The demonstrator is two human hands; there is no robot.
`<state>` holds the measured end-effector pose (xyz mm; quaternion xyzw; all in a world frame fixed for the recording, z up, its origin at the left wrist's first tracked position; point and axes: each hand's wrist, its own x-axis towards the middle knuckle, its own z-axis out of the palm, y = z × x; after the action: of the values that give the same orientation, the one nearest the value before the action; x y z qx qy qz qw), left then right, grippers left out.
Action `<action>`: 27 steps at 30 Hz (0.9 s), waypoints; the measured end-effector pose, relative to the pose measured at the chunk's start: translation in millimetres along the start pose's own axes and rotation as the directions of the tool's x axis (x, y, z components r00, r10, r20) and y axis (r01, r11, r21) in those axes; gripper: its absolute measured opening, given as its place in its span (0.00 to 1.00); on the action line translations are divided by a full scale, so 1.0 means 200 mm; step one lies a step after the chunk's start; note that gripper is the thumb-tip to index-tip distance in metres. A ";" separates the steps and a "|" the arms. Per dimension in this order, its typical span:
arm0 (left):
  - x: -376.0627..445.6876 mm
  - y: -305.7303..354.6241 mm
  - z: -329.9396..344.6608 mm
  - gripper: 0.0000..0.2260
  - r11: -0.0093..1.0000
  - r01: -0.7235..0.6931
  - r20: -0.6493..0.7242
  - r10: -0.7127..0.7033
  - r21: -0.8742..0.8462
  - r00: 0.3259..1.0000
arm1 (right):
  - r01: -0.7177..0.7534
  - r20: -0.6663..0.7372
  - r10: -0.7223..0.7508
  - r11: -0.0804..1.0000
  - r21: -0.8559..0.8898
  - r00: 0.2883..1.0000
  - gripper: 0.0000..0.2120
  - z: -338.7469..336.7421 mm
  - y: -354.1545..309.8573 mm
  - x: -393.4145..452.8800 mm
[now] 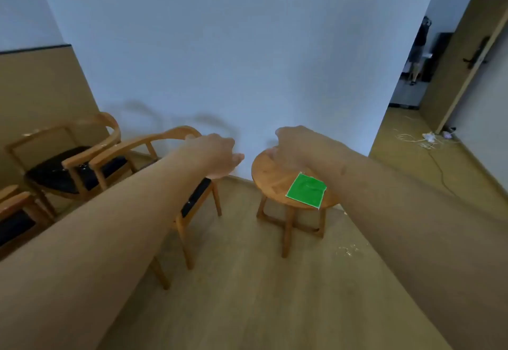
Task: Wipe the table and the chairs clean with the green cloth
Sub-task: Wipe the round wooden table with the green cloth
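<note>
Wiping not begun: cloth (306, 190) flat at tabletop (270, 173) near edge. Hands (220, 157) (294, 145) apart, empty, loosely curled. Next: grasp cloth.

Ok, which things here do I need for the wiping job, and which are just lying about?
For the job:
- green cloth, lying flat on the table, untouched
- round wooden table
- wooden chairs: nearest, one behind it, a third at the left edge

Lying about:
- tangle of white cables on the floor by the door
- open door

Neither hand holds anything.
</note>
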<state>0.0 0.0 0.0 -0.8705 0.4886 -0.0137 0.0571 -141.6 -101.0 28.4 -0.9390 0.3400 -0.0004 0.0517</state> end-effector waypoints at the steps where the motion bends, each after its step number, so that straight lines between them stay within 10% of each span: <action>1: 0.09 -0.01 -0.01 0.25 1.000 0.002 0.007 -0.002 0.001 1.000 | -0.006 0.003 0.006 1.000 0.004 1.000 0.19 -0.01 0.01 0.08; 27: 2.49 0.52 0.17 0.24 0.967 -0.255 0.042 0.255 -0.004 0.966 | -0.239 0.093 0.234 0.970 0.044 0.968 0.23 0.08 1.20 2.10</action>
<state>174.8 -473.9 -62.1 -0.8005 0.5951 0.0118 0.0696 28.8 -550.2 -24.4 -0.8892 0.4468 0.0374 0.0918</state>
